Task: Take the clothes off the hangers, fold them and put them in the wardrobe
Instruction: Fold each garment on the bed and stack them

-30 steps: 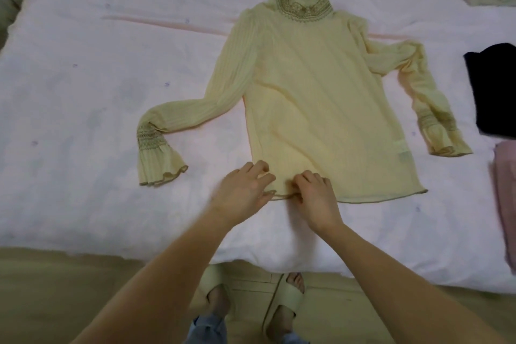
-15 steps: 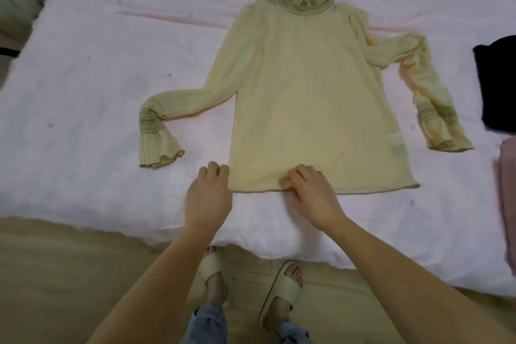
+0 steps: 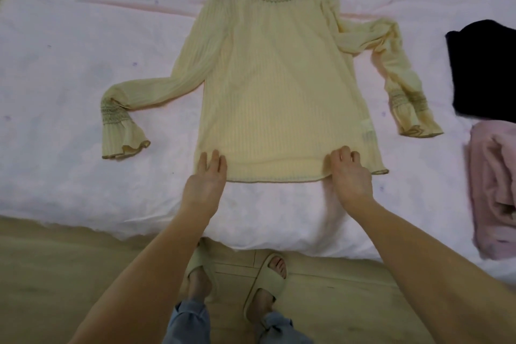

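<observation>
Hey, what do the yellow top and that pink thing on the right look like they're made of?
The yellow top looks like thin, semi-sheer ribbed fabric: the sheet's pink shows through its sleeves, with smocked collar and cuffs. The pink garment looks like soft fleece or plush, matte and thickly folded; the exact fibre can't be told.

head-worn view, looking down, close over bed (image 3: pixel 83 36)

A home bedroom: a bed (image 3: pixel 83 64) with a white sheet fills the view. On it lie a blouse (image 3: pixel 279 78), black and pink clothes at its right edge; slippers (image 3: pixel 265 279) stand on the wooden floor (image 3: pixel 55 274) below.
</observation>
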Action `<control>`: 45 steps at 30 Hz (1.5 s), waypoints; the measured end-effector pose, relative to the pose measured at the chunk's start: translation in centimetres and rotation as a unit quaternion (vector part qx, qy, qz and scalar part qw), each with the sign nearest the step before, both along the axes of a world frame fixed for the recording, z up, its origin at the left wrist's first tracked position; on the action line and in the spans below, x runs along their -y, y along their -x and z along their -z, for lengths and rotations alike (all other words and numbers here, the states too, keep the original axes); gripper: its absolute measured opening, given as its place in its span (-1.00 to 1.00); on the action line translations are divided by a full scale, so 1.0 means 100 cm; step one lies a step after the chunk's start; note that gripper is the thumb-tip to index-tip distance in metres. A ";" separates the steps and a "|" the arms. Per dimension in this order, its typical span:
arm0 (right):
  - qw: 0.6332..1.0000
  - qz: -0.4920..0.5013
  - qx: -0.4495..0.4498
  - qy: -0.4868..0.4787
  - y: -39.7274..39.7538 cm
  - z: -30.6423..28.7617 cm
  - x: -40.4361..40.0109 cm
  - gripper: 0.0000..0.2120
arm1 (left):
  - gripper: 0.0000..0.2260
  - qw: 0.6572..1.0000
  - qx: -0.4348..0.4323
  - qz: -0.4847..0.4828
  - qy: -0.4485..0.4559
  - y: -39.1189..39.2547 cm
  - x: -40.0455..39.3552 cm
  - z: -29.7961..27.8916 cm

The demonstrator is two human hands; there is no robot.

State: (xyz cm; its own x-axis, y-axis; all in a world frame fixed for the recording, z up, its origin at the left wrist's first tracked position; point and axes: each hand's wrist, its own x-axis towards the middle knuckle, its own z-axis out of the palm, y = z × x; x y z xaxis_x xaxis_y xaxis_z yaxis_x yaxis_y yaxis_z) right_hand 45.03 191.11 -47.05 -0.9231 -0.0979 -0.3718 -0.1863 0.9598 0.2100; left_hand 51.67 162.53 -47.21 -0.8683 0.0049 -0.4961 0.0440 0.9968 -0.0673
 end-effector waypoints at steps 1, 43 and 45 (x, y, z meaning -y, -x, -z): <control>1.000 0.000 0.006 -0.005 0.000 0.001 -0.003 -0.66 | -0.42 1.000 0.006 -0.003 0.001 0.002 -0.001 0.000; 0.963 -0.058 0.106 0.242 0.111 -0.054 0.142 -0.62 | -0.66 0.938 -0.124 -0.268 -0.180 0.149 0.089 -0.065; 0.962 -0.083 0.090 0.245 0.133 -0.051 0.171 -0.61 | -0.64 0.916 -0.131 -0.305 -0.226 0.168 0.098 -0.054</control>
State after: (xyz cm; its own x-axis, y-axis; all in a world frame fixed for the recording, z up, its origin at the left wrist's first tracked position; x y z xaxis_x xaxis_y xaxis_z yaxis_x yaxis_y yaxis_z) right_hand 31.71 174.01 -41.95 -0.8048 -0.4424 -0.3957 -0.3361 0.8892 -0.3105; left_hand 34.87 152.78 -41.82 -0.8668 -0.3674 -0.3372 -0.4889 0.7596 0.4291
